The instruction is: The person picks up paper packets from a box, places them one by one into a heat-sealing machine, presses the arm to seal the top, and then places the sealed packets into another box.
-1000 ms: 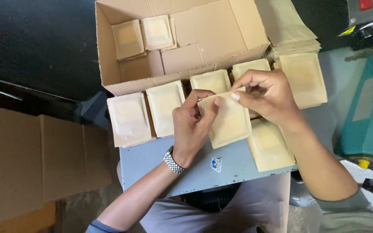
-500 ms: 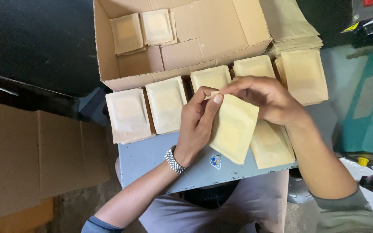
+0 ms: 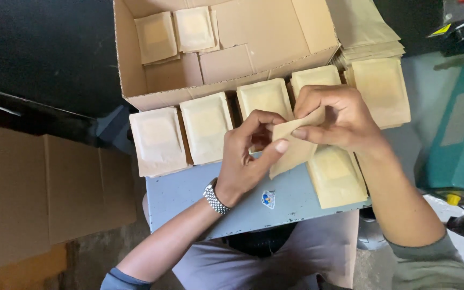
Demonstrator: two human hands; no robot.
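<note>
A tan paper pouch (image 3: 292, 151) is held just above a small grey-blue table (image 3: 200, 196), in the middle of the view, pinched between both hands. The left hand (image 3: 248, 158), with a metal watch (image 3: 215, 198) at its wrist, curls closed around the pouch's left edge, thumb tip pressed on its face. The right hand (image 3: 335, 119) closes over the pouch's top right corner, fingers bent and thumb underneath. Beyond the hands, a row of like pouches lies flat along the table's far edge: one at far left (image 3: 158, 140), one beside it (image 3: 207, 127), a third (image 3: 265, 98) partly behind the left fingers, and a fourth (image 3: 315, 77) partly under the right hand. Another pouch (image 3: 336, 178) lies on the table below the right wrist, overhanging the near edge. At far right a further pouch (image 3: 382, 91) rests against a stack of flat tan sheets (image 3: 369, 35). An open cardboard box (image 3: 253, 53) stands just beyond the row, touching it; two pouches (image 3: 175, 33) lie side by side in its far left corner, the rest of its floor bare. A small round sticker (image 3: 268, 199), blue and white, sits on the table's near part. A teal machine (image 3: 457, 129) stands close on the right. A flat brown cardboard panel (image 3: 44, 193) lies to the left, apart from the table, with dark floor beyond it.
</note>
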